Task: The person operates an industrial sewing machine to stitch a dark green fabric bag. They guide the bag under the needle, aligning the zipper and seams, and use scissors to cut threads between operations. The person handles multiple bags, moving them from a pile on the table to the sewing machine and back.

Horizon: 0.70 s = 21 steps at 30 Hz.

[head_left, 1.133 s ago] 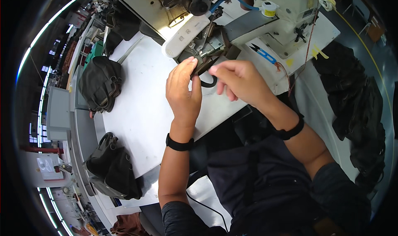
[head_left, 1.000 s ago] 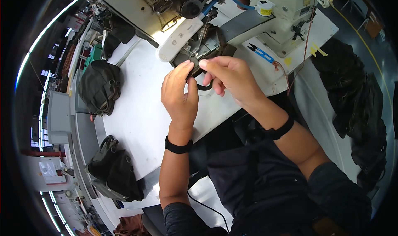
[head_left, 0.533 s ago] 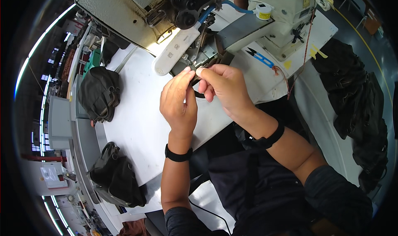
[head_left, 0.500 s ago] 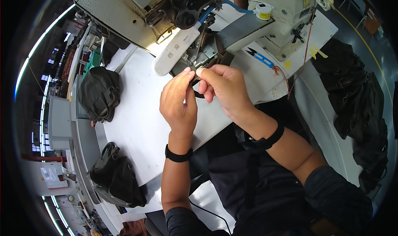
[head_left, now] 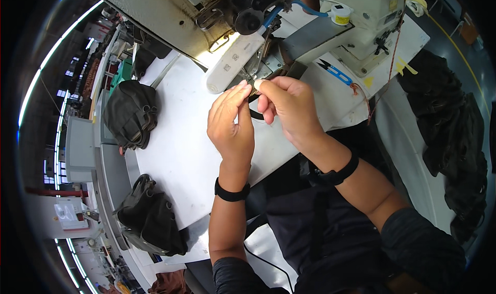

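Note:
Both hands meet at the stitching area of a sewing machine (head_left: 155,23), under its white rounded cover (head_left: 235,64). My left hand (head_left: 231,126) has its fingers pressed together, their tips on a narrow dark strip with brass-coloured teeth, which looks like a zipper (head_left: 253,93). My right hand (head_left: 295,105) pinches the same strip between thumb and forefinger, its other fingers curled. Just below the fingertips, a dark curved band (head_left: 257,116) shows against the white table. Most of the strip is hidden by the fingers.
Blue-handled thread snips (head_left: 336,72) lie right of the machine bed. A small white-and-yellow container (head_left: 340,14) stands on the machine. Two dark bags (head_left: 130,113) (head_left: 150,216) sit along the left of the white table (head_left: 181,118). Dark fabric pieces (head_left: 439,108) are heaped at right.
The whole view has shifted slightly, so the machine and table appear further right. Both hands stay at the stitching area, with the fingertips still together on the strip.

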Motion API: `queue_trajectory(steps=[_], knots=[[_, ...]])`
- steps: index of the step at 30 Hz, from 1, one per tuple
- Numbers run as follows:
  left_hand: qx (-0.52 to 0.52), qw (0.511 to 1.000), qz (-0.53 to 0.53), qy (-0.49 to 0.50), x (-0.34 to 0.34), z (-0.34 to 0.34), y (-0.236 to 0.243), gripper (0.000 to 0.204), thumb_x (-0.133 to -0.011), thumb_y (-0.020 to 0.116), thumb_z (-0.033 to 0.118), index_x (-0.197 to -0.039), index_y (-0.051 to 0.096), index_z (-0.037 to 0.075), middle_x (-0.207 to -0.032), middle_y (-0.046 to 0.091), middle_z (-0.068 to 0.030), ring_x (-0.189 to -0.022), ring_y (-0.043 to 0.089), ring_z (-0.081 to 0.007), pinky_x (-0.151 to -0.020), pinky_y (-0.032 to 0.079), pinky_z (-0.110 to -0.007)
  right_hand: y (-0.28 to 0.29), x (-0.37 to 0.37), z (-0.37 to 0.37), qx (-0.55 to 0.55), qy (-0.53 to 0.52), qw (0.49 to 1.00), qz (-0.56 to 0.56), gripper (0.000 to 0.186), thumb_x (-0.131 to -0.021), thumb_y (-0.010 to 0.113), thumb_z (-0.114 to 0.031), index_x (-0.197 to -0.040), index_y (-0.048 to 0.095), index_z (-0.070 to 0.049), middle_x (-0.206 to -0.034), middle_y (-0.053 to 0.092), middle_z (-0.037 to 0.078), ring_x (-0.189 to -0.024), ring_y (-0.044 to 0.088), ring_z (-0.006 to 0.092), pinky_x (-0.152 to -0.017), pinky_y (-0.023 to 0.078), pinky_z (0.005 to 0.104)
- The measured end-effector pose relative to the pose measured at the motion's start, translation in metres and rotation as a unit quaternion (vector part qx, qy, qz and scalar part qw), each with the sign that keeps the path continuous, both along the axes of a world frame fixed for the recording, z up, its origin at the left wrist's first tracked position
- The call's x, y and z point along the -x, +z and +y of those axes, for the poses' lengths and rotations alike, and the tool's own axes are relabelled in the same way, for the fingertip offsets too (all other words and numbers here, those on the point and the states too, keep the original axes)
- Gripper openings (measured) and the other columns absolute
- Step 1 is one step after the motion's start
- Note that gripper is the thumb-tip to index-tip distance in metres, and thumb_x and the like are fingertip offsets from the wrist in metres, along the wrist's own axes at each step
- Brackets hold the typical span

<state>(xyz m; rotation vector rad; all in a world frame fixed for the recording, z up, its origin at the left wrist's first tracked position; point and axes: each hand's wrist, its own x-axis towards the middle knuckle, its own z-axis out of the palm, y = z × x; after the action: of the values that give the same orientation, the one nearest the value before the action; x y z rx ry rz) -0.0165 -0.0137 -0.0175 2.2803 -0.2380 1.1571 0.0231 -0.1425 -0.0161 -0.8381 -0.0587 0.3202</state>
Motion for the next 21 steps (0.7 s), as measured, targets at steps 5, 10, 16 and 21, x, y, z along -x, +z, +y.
queue_trajectory(steps=[5, 10, 16, 21], knots=[[-0.003, 1.000, 0.001, 0.008, -0.001, 0.002, 0.000, 0.026, -0.088, 0.072, -0.009, -0.108, 0.080, 0.006, -0.112, 0.080, -0.0089, -0.107, 0.074, -0.0258, -0.097, 0.056, -0.036, 0.001, -0.001, 0.000, 0.015, 0.003, 1.000, -0.006, 0.023, -0.100, 0.071, -0.019, -0.085, 0.069, -0.002, -0.069, 0.068, 0.006, -0.049, 0.057, 0.0095, -0.048, 0.046, 0.0230], [-0.004, 1.000, -0.005, 0.022, -0.005, 0.000, 0.001, 0.023, -0.089, 0.072, -0.009, -0.105, 0.080, 0.006, -0.112, 0.080, -0.0093, -0.105, 0.074, -0.0253, -0.095, 0.056, -0.036, 0.006, -0.002, -0.004, 0.028, -0.001, 1.000, 0.009, 0.027, -0.101, 0.069, -0.023, -0.087, 0.072, 0.000, -0.068, 0.069, 0.007, -0.050, 0.059, 0.0103, -0.050, 0.048, 0.0235], [-0.042, 0.998, -0.012, 0.042, -0.004, 0.001, 0.000, 0.019, -0.087, 0.075, -0.007, -0.101, 0.078, 0.007, -0.108, 0.081, -0.0084, -0.101, 0.076, -0.0231, -0.091, 0.053, -0.033, 0.004, -0.009, -0.003, 0.098, -0.039, 0.993, -0.060, 0.032, -0.101, 0.066, -0.022, -0.083, 0.072, 0.004, -0.063, 0.068, 0.009, -0.048, 0.059, 0.0105, -0.047, 0.047, 0.0247], [-0.093, 0.994, -0.018, 0.049, -0.006, 0.002, 0.005, 0.021, -0.088, 0.074, -0.007, -0.103, 0.078, 0.006, -0.110, 0.081, -0.0083, -0.102, 0.076, -0.0231, -0.094, 0.054, -0.033, 0.002, -0.012, -0.002, 0.134, -0.058, 0.985, -0.087, 0.036, -0.102, 0.064, -0.021, -0.078, 0.070, 0.005, -0.060, 0.067, 0.009, -0.046, 0.058, 0.0101, -0.044, 0.046, 0.0253]])
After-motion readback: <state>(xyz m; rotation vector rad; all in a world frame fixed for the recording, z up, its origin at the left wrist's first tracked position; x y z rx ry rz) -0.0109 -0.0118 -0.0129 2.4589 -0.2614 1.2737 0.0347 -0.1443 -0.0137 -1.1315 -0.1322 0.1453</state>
